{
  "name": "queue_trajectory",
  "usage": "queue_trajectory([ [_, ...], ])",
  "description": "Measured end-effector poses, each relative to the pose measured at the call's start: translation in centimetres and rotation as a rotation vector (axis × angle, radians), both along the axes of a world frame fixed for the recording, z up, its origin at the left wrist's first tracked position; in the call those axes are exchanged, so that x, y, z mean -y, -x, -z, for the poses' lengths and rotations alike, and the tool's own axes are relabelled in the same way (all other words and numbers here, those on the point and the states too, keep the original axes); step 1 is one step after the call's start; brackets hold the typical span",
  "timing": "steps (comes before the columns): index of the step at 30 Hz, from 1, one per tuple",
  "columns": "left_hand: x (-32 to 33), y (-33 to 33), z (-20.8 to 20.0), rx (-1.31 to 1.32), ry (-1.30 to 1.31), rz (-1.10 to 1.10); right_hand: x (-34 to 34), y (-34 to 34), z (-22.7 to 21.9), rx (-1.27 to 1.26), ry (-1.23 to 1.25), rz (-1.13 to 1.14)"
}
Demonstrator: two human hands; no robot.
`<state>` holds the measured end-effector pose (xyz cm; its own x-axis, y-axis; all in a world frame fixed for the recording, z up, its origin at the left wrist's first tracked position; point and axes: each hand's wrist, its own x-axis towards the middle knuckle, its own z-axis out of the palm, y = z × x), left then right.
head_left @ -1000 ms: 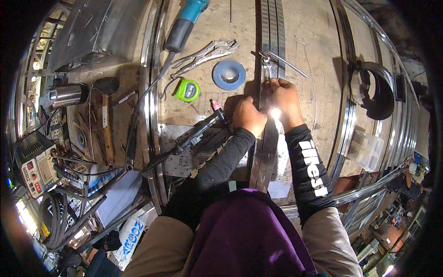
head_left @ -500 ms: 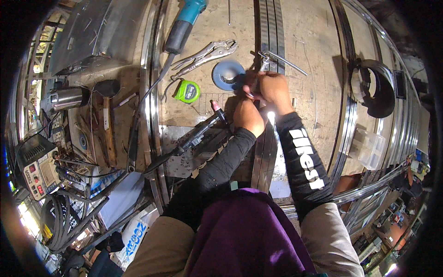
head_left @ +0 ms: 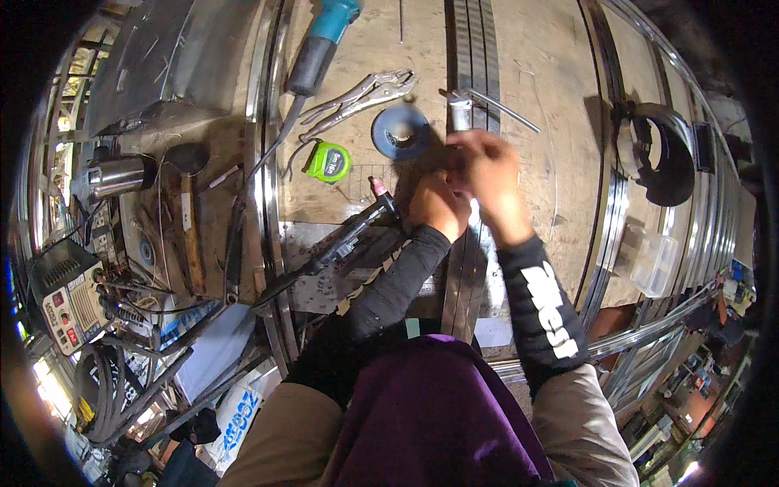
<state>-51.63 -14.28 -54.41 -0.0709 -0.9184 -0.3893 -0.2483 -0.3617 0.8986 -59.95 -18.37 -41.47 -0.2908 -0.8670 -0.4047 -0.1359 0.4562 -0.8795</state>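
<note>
Right hand (head_left: 492, 172), blurred, has drawn back from the shiny T-shaped tool (head_left: 460, 114) and its fingers now bunch against the left hand (head_left: 439, 206), so handling has shifted from the tool to where the hands meet over the steel bars (head_left: 465, 284). Right fingers curl in narrow, left ones look bent; cannot tell what either grips. Tool lies just beyond the right fingers, across the bars.

Room over board (head_left: 574, 154) right of right hand (head_left: 492, 174), torch (head_left: 347, 238) blocking left
</note>
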Motion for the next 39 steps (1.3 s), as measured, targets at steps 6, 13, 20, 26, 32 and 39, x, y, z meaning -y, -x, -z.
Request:
queue_trajectory([
  [6,0.7,0.1,-3.9,0.420,0.085,0.103,1.5,10.9,-1.8,-0.928,0.475,-0.251],
  [13,0.2,-0.3,-3.3,0.444,0.117,0.081,1.8,8.3,-1.0,-0.891,0.233,-0.196],
  [20,0.8,-0.3,-3.9,0.434,0.097,0.096,3.3,11.2,-1.1,-1.141,0.224,-0.382],
  [26,1.0,-0.5,-4.7,0.458,0.036,0.186,2.3,10.3,-1.0,-1.020,0.317,-0.440],
  [32,1.5,-0.3,-6.8,0.498,-0.069,0.243,0.0,5.3,0.0,-0.965,0.248,-0.308],
  [39,1.0,-0.6,-6.3,0.476,0.031,0.171,-1.8,2.7,0.2,-1.005,0.297,-0.274],
])
